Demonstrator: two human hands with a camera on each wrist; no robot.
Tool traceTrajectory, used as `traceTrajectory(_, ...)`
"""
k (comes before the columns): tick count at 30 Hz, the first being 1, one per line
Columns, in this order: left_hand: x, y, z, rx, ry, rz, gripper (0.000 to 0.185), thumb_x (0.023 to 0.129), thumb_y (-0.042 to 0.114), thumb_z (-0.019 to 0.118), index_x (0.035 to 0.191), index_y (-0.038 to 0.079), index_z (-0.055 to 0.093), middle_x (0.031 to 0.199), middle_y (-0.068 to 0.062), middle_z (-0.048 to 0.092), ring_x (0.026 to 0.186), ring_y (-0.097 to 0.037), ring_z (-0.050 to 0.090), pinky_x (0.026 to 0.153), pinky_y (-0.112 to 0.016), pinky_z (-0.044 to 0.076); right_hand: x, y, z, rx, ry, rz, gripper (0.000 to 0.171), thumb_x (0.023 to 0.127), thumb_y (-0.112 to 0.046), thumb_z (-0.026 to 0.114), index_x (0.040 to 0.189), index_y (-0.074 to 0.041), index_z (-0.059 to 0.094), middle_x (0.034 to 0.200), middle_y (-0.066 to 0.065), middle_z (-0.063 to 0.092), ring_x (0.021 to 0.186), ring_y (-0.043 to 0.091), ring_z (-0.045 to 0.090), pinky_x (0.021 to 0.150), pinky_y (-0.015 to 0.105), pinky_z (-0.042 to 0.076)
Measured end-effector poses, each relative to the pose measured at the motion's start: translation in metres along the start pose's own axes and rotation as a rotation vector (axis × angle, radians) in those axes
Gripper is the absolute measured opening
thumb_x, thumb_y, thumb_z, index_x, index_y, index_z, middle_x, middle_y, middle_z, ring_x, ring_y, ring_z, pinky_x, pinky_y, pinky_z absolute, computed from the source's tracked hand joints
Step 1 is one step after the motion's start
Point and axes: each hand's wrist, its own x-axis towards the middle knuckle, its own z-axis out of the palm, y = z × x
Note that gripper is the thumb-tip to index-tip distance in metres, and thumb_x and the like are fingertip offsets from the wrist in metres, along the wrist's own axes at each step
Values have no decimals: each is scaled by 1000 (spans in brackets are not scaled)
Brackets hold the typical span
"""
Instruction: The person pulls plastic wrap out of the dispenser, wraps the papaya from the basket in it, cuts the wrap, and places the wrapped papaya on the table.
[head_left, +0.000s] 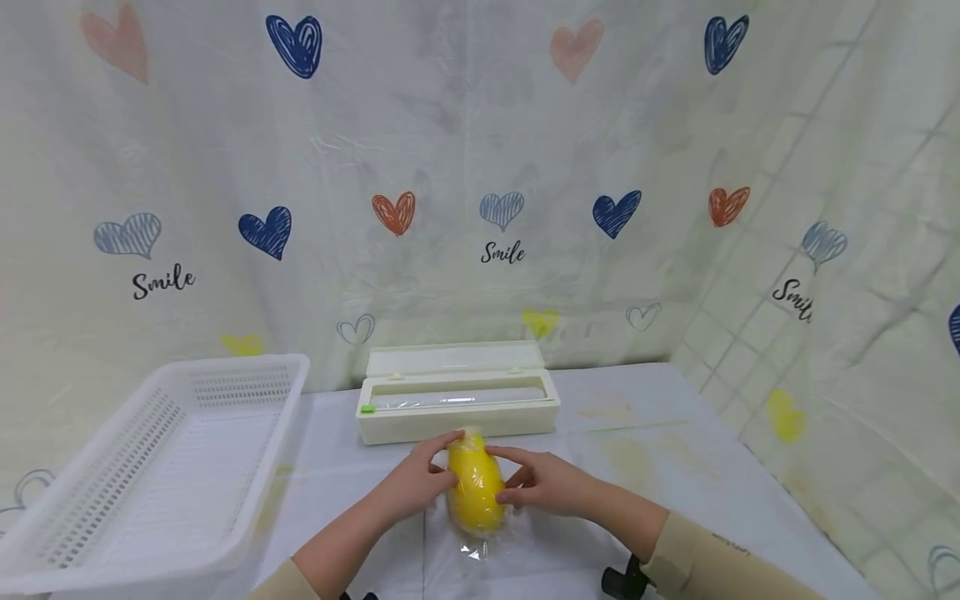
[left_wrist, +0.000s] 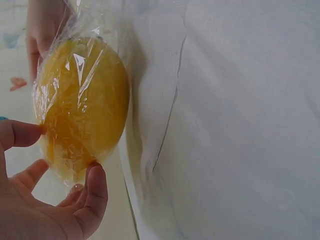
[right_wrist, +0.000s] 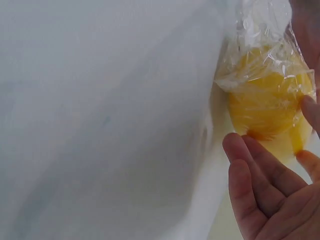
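Backdrop: heart-print "Smile" curtain (head_left: 480,167) across the rear and right side. Table (head_left: 675,467) under a white cloth, faint yellowish stains on the right part.

White perforated basket (head_left: 150,467) on the table's left edge, well apart from the hands. Cream cling-film dispenser box (head_left: 457,400) at the rear centre, lid up, roll visible inside, green tab at its left end.

Yellow fruit (head_left: 476,492), lemon- or mango-like, can't tell which, sits on the table front centre, just in front of the dispenser, long axis pointing away from the person. It's wrapped in clear cling film (left_wrist: 75,65); film is crinkled over the skin, bunched at the far tip, and a loose flap lies flat on the cloth at the near end.

Left hand (head_left: 416,483) on the fruit's left side: fingers bent around it, fingertips (left_wrist: 97,180) touching the film, one finger reaching to the far tip. Right hand (head_left: 543,483) on the right side, fingertips (right_wrist: 240,150) against the wrapped surface, palm off it. Both hands grip the fruit between them.
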Motion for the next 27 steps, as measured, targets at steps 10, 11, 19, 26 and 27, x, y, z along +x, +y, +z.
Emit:
traceTrajectory(10,-7,-1,3,40,39,-30,70,92,24,66,154,28,34,153,-21,25,111,-29,59,80,-43,56,-2,-2,8,-73,34,53,69,90,-43,71,151,-30,42,98,-5,72,76,11,63,68,29,54)
traceTrajectory(11,-9,-1,3,56,49,-26,68,92,27,67,153,27,35,153,-19,26,114,-30,57,81,-44,56,-2,-2,8,-77,36,52,69,90,-43,71,151,-30,42,98,-4,71,76,12,63,68,29,54)
traceTrajectory(19,-36,-7,0,389,11,268,32,91,19,67,121,27,59,143,2,45,132,-27,44,105,-53,41,-1,-3,9,-125,45,49,67,91,-46,69,151,-30,42,95,-8,68,76,11,61,67,27,53)
traceTrajectory(26,-49,-9,-3,578,-86,424,44,85,5,64,119,32,59,148,9,44,135,-20,45,108,-46,41,-5,-4,6,-161,73,60,69,90,-48,69,151,-33,41,96,-8,66,76,11,59,67,27,53)
traceTrajectory(27,-49,-9,-2,587,-95,426,45,85,6,64,121,33,59,149,9,43,135,-20,44,108,-45,41,-6,-4,5,-166,78,54,68,91,-48,68,151,-33,41,96,-8,66,77,11,59,68,27,53)
